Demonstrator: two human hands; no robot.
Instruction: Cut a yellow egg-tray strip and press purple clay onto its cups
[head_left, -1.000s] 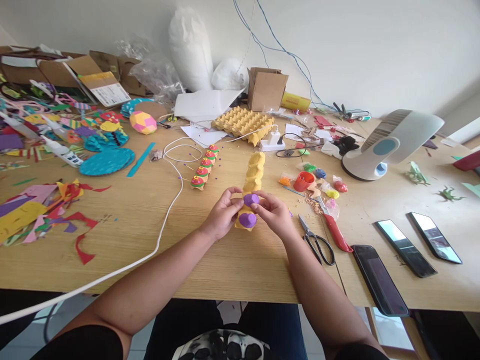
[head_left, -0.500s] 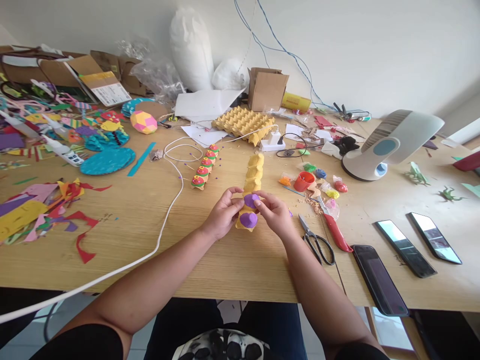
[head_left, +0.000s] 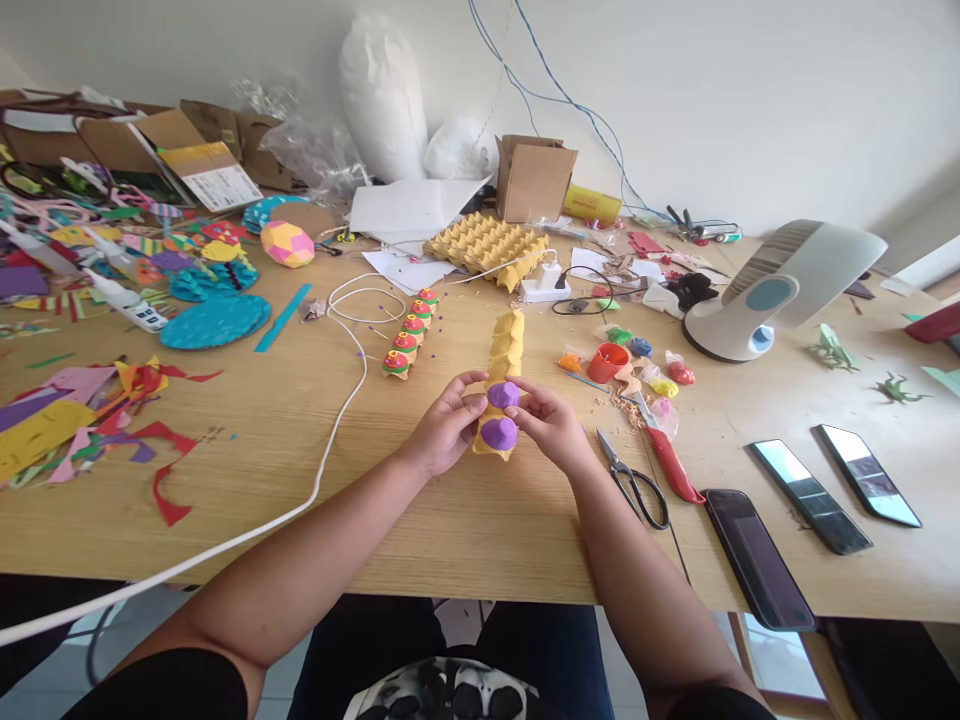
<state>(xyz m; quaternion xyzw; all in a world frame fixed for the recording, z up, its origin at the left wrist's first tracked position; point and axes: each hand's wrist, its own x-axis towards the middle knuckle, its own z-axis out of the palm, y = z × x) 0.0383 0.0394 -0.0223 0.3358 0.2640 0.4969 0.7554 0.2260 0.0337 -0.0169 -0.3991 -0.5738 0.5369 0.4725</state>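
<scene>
A yellow strip cut from an egg carton (head_left: 506,345) points away from me at the middle of the table. Its two nearest bumps are covered in purple clay (head_left: 499,433). My left hand (head_left: 448,425) holds the strip's left side, fingers closed near the second purple bump. From the right, my right hand (head_left: 551,425) grips the same part, its thumb close to the purple clay. Left of the strip lies a second carton strip (head_left: 409,333), its bumps coloured red and green with small decorations.
Scissors (head_left: 634,480), a red-handled knife (head_left: 671,460) and a phone (head_left: 759,555) lie to the right. Beyond are a red cup (head_left: 608,362), bags of coloured clay and a fan (head_left: 780,290). A white cable (head_left: 330,470) crosses the left side. An egg tray (head_left: 487,247) sits behind.
The carton strip has tilted or shifted slightly in my hands. My right thumb has slid down off the top of the second purple bump, leaving more of it showing.
</scene>
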